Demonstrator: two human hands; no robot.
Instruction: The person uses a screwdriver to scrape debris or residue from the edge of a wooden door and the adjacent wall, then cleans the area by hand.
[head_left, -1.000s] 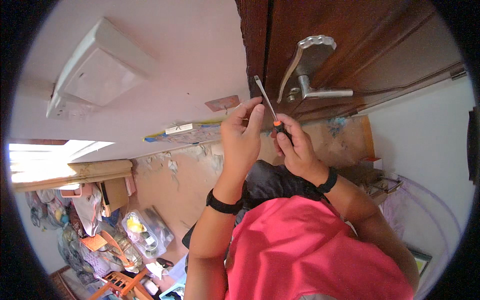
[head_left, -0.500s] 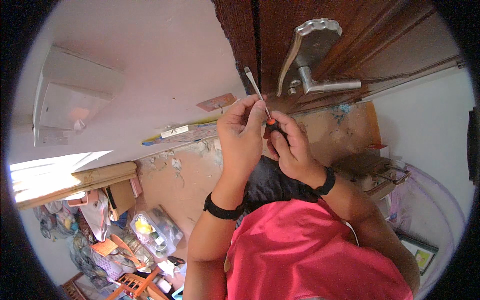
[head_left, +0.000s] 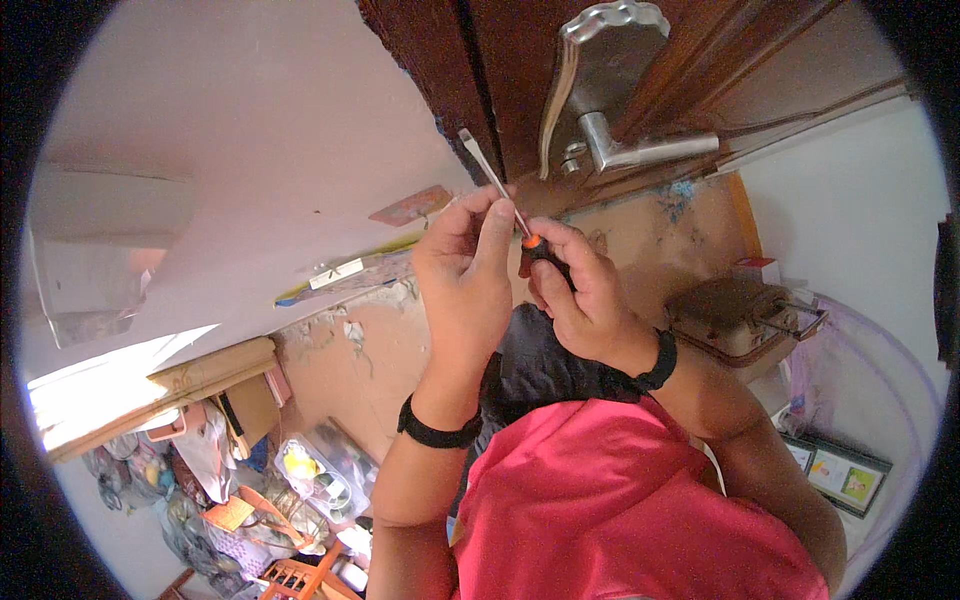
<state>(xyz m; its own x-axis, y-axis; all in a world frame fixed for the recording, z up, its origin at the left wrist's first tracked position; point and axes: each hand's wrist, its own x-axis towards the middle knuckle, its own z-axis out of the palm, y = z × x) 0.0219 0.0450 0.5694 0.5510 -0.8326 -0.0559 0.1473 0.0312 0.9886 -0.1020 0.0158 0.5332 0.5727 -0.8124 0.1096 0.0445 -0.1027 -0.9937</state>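
Note:
A flat-blade screwdriver [head_left: 481,156] with a steel shaft and a black handle with an orange collar is held between both hands. My left hand [head_left: 463,268] pinches its shaft with thumb and fingertips. Around the handle, the fingers of my right hand [head_left: 588,300] are closed. The blade tip points up and left, in front of the dark gap beside the brown wooden door [head_left: 790,75]; I cannot tell whether it touches anything. To the right of the tip, a silver lever handle [head_left: 655,152] sticks out from its scalloped metal plate [head_left: 615,70] on the door.
A white box [head_left: 100,260] is on the wall at left. Lower left, bags, a clear plastic tub [head_left: 320,480] and an orange wooden chair [head_left: 300,575] crowd together. A brown case [head_left: 725,320] stands at right, near picture frames [head_left: 840,475].
The view has shifted a little, so the door lever sits higher and the screwdriver tip farther left. Both hands keep the same hold on the screwdriver.

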